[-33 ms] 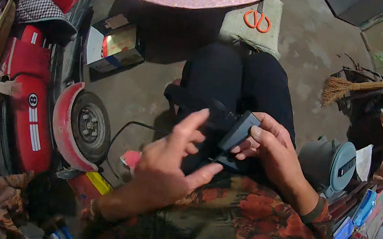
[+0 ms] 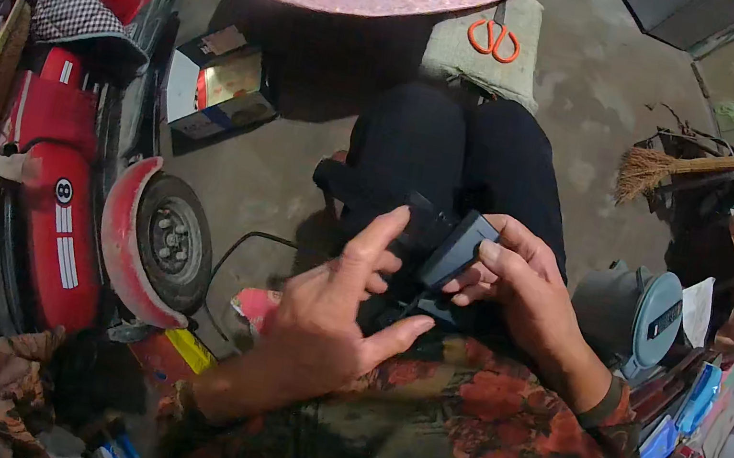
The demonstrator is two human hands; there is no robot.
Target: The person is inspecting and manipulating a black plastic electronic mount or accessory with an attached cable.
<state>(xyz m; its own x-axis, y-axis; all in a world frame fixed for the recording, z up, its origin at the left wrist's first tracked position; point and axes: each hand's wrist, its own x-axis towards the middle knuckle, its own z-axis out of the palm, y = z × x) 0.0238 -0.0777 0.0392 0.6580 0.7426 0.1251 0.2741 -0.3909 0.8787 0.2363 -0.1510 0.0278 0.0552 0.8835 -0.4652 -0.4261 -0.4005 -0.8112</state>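
Observation:
Over my lap, my right hand point(image 2: 527, 285) grips a dark grey, flat rectangular block point(image 2: 460, 252) between thumb and fingers, tilted so that its upper end leans right. My left hand point(image 2: 320, 304) hovers to the left of it, thumb and index finger spread wide, with nothing visible between them. Something black point(image 2: 424, 224) lies just beyond the left index fingertip, against my dark trousers, too dark to make out. Below the block, another small dark piece point(image 2: 438, 311) shows near my left thumb; whether the two are joined, I cannot tell.
Orange-handled scissors point(image 2: 493, 40) lie on a pale padded stool ahead, beside a pink-rimmed round tray point(image 2: 356, 2) of red strands. To the left stand an open box point(image 2: 219, 98) and a red vehicle point(image 2: 63, 217) with a wheel. A lidded grey bucket point(image 2: 612, 304) and a broom point(image 2: 687, 174) are at right.
My left hand has shifted slightly right, its index fingertip now nearer the block. The right hand and the block have barely moved.

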